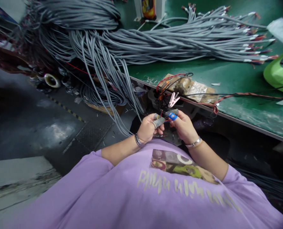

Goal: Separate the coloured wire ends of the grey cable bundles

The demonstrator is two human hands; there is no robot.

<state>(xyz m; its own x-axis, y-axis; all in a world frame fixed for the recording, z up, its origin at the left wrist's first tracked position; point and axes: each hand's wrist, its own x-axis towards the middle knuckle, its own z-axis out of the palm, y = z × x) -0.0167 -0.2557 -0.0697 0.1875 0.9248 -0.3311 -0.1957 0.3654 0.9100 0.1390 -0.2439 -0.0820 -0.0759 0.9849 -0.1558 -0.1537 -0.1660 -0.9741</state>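
Note:
Just in front of my purple shirt, both hands meet at the bench's front edge. My left hand [149, 128], with grey coverings on thumb and finger, pinches thin coloured wires [166, 119]. Closed on the same wires from the other side is my right hand [182, 125], with a blue covering on its thumb and a grey one on a finger. The wires' far ends are hidden by my fingers. Right above my hands a pink clip [173, 100] hangs beside orange and black parts [164, 90]. Grey cables [118, 117] run down from the bench close to my left hand.
A thick bundle of grey cables [155, 44] with stripped ends lies across the green bench [241, 114]. A taped board [194, 87] with red and black leads sits at its edge. A green basket [279, 71] stands at right. Coiled cable [103, 95] and a tape roll [52, 80] lie lower left.

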